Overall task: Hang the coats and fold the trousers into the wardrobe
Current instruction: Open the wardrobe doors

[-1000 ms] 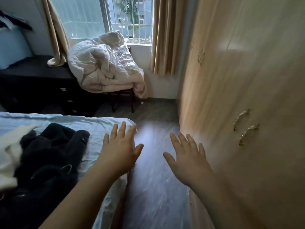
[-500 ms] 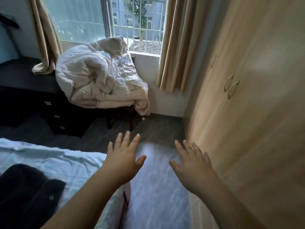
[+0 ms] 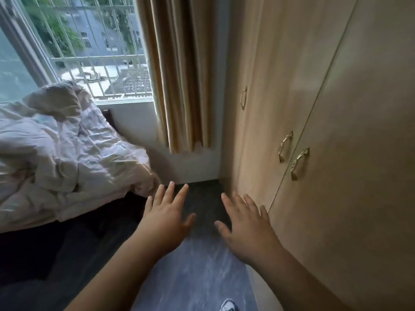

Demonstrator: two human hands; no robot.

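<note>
A strip of bare grey floor [image 3: 190, 277] runs ahead between the rumpled white duvet [image 3: 67, 153] on the left and the wardrobe [image 3: 336, 198] on the right, ending at the curtain [image 3: 179, 75]. Both grips hang over this strip, holding nothing: left hand [image 3: 166, 223] and right hand [image 3: 247, 232] with fingers spread. The wardrobe's doors are closed; its paired brass handles [image 3: 292, 156] sit above and right of the right hand.

Two bare forearms without sleeves, left hand [image 3: 165, 223], right hand [image 3: 248, 230], white-grey shoe [image 3: 228, 305]
</note>
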